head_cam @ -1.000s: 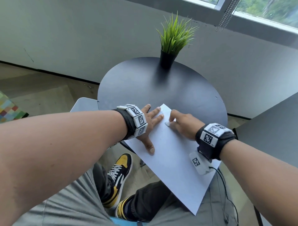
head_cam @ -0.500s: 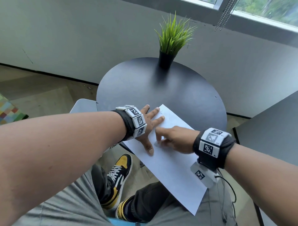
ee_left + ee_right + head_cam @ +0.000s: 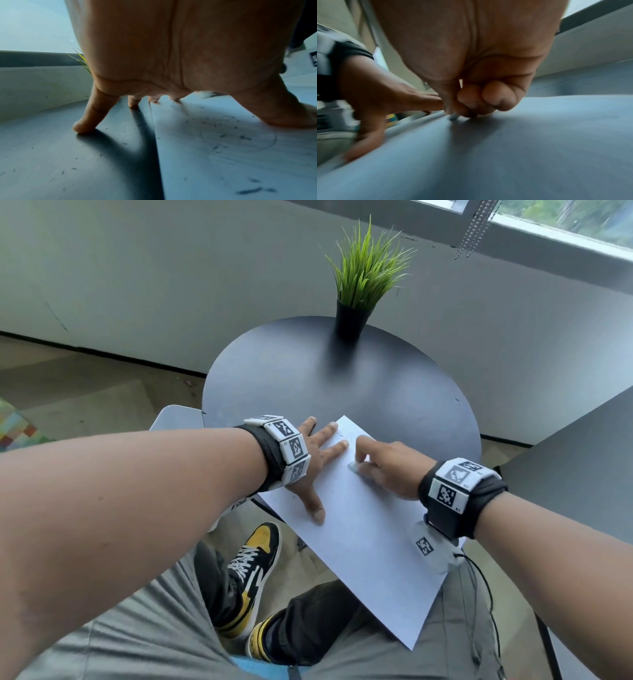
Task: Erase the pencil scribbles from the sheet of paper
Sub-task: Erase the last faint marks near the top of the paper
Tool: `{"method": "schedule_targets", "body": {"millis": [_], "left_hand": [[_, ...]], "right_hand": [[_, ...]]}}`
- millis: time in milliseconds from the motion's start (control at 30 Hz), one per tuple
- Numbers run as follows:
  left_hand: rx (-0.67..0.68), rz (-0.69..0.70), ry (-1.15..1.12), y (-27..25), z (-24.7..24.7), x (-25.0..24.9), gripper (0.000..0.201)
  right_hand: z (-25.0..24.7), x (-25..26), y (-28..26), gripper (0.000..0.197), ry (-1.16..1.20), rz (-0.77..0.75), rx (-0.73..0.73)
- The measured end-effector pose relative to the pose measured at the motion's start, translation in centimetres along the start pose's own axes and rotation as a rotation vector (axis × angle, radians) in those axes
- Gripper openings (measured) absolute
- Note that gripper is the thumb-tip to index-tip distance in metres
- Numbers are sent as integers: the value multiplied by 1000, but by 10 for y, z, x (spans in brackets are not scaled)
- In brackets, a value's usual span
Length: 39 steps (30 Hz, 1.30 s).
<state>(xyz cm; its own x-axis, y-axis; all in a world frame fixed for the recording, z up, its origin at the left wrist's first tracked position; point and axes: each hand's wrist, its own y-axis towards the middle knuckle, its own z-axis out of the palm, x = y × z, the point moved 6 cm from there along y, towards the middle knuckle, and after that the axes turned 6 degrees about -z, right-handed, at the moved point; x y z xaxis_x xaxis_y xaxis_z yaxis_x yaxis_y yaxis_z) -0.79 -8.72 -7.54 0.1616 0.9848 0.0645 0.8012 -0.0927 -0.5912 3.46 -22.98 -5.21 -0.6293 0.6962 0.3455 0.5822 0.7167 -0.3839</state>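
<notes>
Round table point(image 3: 394, 392): left hand point(image 3: 313, 470) splayed on paper point(image 3: 370, 542), right hand point(image 3: 387, 470) curled, seemingly around eraser point(image 3: 352, 466)

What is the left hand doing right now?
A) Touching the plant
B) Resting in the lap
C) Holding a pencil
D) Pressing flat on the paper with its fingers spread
D: the left hand lies open with fingers spread, straddling the left edge of the sheet of paper and holding it down on the round table, while the right hand rubs a small eraser on the sheet.
</notes>
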Motion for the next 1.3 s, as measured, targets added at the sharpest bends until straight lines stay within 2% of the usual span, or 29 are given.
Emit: {"method": "schedule_targets", "body": {"millis": [133,167,267,300,333,433,467,500,600,633,767,800,900,967,1033,1200,1300], "left_hand": [[6,-2,10,1,0,0,146],[5,-1,13,2,0,0,146],[5,2,-1,4,0,1,147],[7,0,-4,4,1,1,147],[9,-1,-6,3,2,1,147],[7,-1,-1,2,2,1,148],[7,1,3,3,2,0,148],[6,1,2,4,1,0,148],[-2,5,-5,4,2,1,148],[-3,4,-4,3,2,1,147],[-5,4,10,0,0,1,146],[-8,7,8,0,-1,0,146],[-23,10,-21,3,1,1,146],[-19,6,-30,0,1,2,145],[-23,-6,-30,-5,-1,1,143],[-99,-12,-82,-11,6,4,141],[-162,51,-99,-22,12,10,127]], "right_hand": [[30,31,-20,15,-52,-179,323],[27,29,-17,13,-53,-180,306],[-2,0,1,18,13,-2,-13],[-4,-5,2,19,23,26,-73],[-1,-2,-1,17,8,16,-49],[26,26,-15,17,-9,-128,240],[28,30,-18,19,4,-139,281],[25,26,-13,20,8,-123,233],[-2,-2,6,20,46,54,-80],[-1,-3,6,19,61,65,-99],[29,36,-9,17,4,-109,213],[29,35,-9,18,9,-98,212],[3,6,9,19,88,105,-34],[-6,-6,14,22,154,215,-130],[-3,-4,16,24,135,216,-146],[5,0,15,25,-115,153,-125],[5,1,9,28,-193,127,-97]]}}
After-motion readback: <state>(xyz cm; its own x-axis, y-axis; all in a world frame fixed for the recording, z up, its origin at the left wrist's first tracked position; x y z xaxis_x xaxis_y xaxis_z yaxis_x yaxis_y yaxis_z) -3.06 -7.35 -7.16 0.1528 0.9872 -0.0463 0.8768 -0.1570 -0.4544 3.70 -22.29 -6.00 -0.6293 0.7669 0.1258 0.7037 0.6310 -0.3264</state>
